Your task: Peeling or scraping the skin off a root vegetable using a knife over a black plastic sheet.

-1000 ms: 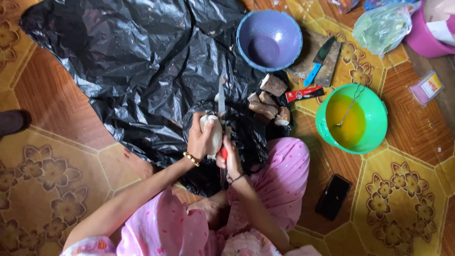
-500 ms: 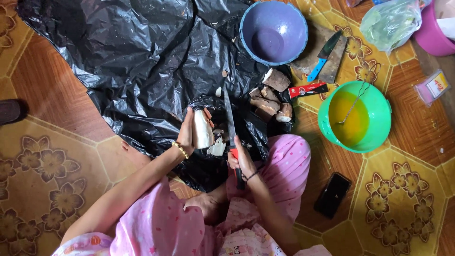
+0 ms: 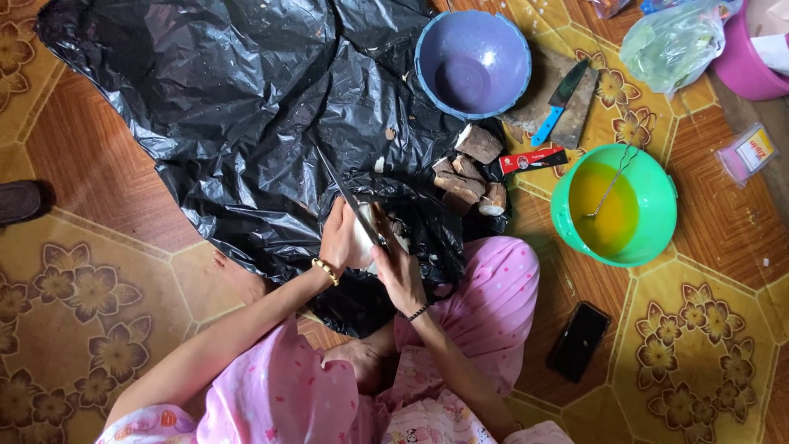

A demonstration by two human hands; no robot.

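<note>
I sit on the floor over a black plastic sheet (image 3: 222, 99). My left hand (image 3: 339, 240) cups a pale, partly peeled root piece (image 3: 364, 238). My right hand (image 3: 400, 275) grips a long knife (image 3: 349, 197), whose blade angles up and to the left across the root. Just beyond my hands, several brown-skinned root chunks (image 3: 465, 173) lie in a small pile on the sheet. Peel scraps lie under my hands, mostly hidden.
An empty purple bowl (image 3: 472, 62) sits at the sheet's far edge. To the right are a green bucket (image 3: 657, 238) of yellow liquid, a blue-handled knife (image 3: 557, 107) on a board, a red packet (image 3: 532, 160), a black phone (image 3: 579, 341), a plastic bag (image 3: 672, 41) and a pink tub (image 3: 744, 70).
The knife has swung from pointing straight up to slanting up-left across the root. My hands shifted slightly, and the root has turned in my left hand.
</note>
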